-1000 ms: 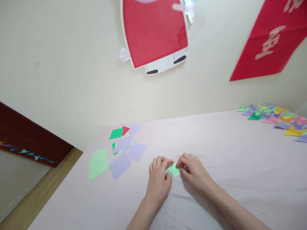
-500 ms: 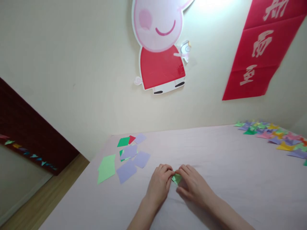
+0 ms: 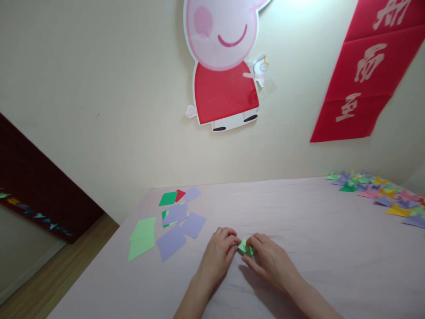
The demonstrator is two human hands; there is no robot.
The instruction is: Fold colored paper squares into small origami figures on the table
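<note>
I am working on a wide surface covered with pale pink cloth (image 3: 299,221), smooth apart from a few soft creases, which runs back to a plain cream wall. On that wall at twelve o'clock hangs a glossy pig cutout (image 3: 226,66) in a red dress, and at two o'clock a red banner (image 3: 365,75) with pale characters. My left hand (image 3: 217,254) and right hand (image 3: 268,261) meet near the middle of the cloth, fingers curled in. Both sets of fingertips are pinched tight on the small folded green paper (image 3: 246,247), which lies between them, low on the cloth. It is creased and angular, with only a little of it showing past my fingers. At ten o'clock from my hands lie flat loose sheets: lilac squares (image 3: 171,241), a light green sheet (image 3: 142,237) nearest the left edge, and a darker green piece (image 3: 168,198) touching a red one (image 3: 180,194) farther back. At two o'clock, well apart, a heap of folded paper shapes (image 3: 381,192) in many colours sits along the far right. The cloth's left edge drops to a wooden floor (image 3: 40,283) at eight o'clock, below a dark red panel (image 3: 40,190). From twelve to three o'clock the cloth around my hands is bare.
</note>
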